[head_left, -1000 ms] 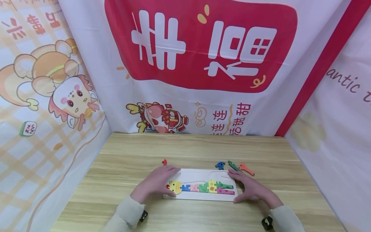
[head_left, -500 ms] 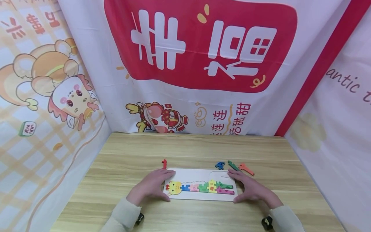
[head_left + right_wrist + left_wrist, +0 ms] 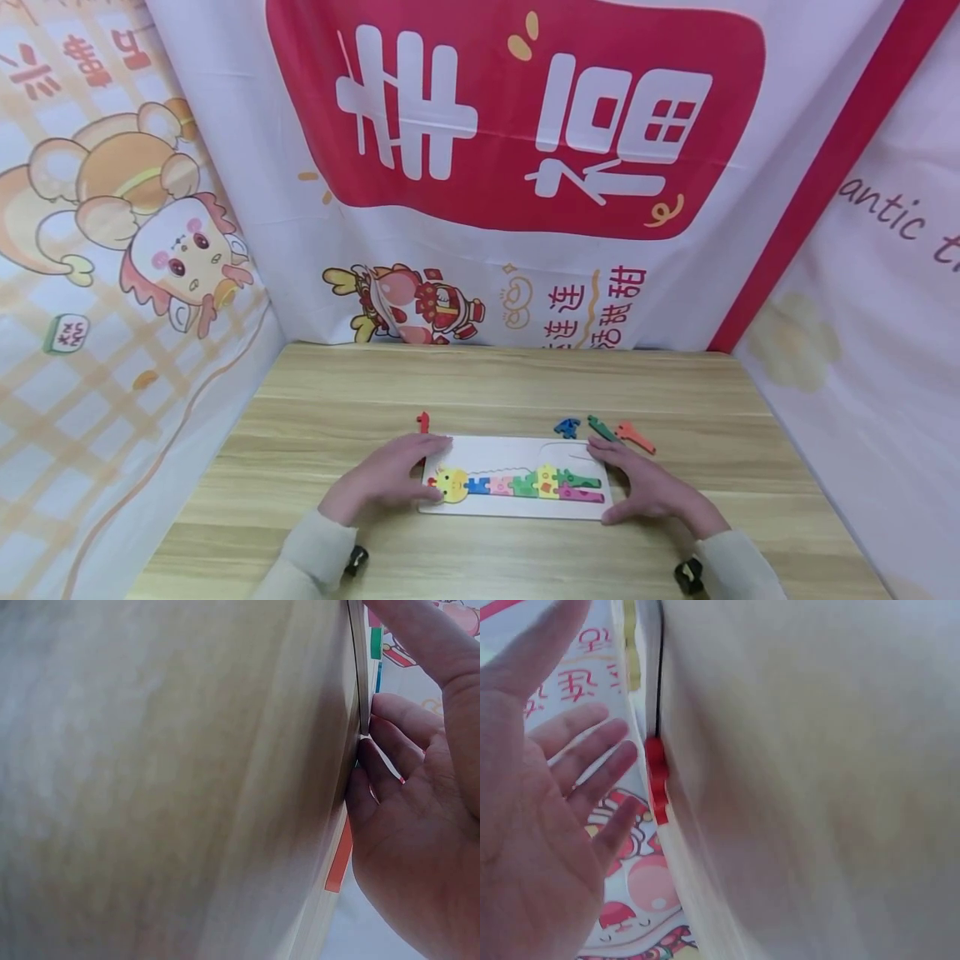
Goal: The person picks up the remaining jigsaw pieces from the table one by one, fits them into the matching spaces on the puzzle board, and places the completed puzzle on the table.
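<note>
A white puzzle board (image 3: 487,454) lies flat on the table. Along it lies a giraffe of joined pieces, with a yellow giraffe head (image 3: 452,483) at the left and green and pink legs at the right. My left hand (image 3: 386,475) spreads at the board's left end, its thumb by the giraffe head and its fingertips near the far corner; the left wrist view shows straight, parted fingers. My right hand (image 3: 648,485) rests at the board's right end, thumb at the near corner, fingers at the far one. A red piece (image 3: 657,776) lies beside the left fingers.
Behind the board's right end lie a blue piece (image 3: 567,427), a dark green piece (image 3: 601,427) and an orange piece (image 3: 636,436). Printed cloths hang behind and on both sides of the wooden table (image 3: 510,387).
My left hand has drawn back a little to the left, uncovering more of the red piece, and its thumb has shifted about the giraffe head. The right hand has stayed at the board's end.
</note>
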A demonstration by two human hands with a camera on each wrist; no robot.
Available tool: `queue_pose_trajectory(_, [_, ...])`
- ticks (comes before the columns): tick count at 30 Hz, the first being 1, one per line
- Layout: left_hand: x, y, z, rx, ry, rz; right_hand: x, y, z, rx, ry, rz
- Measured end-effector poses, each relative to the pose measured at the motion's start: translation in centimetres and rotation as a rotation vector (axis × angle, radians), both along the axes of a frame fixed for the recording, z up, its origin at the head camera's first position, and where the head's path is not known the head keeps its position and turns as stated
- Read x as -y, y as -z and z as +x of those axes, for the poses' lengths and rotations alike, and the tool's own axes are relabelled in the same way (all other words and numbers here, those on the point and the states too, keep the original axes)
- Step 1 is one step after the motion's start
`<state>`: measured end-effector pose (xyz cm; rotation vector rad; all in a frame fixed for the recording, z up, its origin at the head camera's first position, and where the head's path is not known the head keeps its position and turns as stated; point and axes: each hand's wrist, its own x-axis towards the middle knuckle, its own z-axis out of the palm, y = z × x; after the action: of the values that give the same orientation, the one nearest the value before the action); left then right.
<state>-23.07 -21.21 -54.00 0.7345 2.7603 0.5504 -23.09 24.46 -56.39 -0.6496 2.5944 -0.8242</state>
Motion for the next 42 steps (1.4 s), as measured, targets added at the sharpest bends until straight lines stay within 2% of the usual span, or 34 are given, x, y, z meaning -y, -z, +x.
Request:
queue_pose_trajectory(7, [1.6, 0.2, -2.6, -0.153, -0.084, 0.010, 0.1, 0.0, 0.0, 0.007, 0.003, -0.002])
queue_pose_trajectory(16, [2.2, 0.4, -4.3, -0.214, -0.036, -0.065, 0.0, -0.2, 0.0, -0.007, 0.006, -0.003])
queue_pose_trajectory(20, [2.3, 0.7, -4.8, -0.251, -0.047, -0.088, 0.1, -0.3, 0.1, 0.011, 0.012, -0.003])
queue_pose_trajectory(24, [2.6, 0.9, -5.1, -0.294, -0.090, -0.094, 0.1, -0.2, 0.1, 0.013, 0.016, 0.004])
queue_pose_trajectory(30, [3.5, 0.8, -5.2, -0.293, -0.152, -0.078, 0.1, -0.2, 0.0, 0.005, 0.019, 0.007])
queue_pose_trajectory(34, [4.2, 0.8, -5.2, -0.280, -0.146, -0.072, 0.1, -0.1, 0.1, -0.002, 0.017, 0.010])
queue_pose_trajectory(39, [5.2, 0.7, -4.8, -0.282, -0.109, -0.133, 0.1, -0.2, 0.1, -0.005, 0.011, 0.009])
queue_pose_trajectory(42, [5.9, 0.4, -4.4, -0.269, -0.095, -0.136, 0.1, -0.2, 0.0, -0.011, 0.003, 0.004])
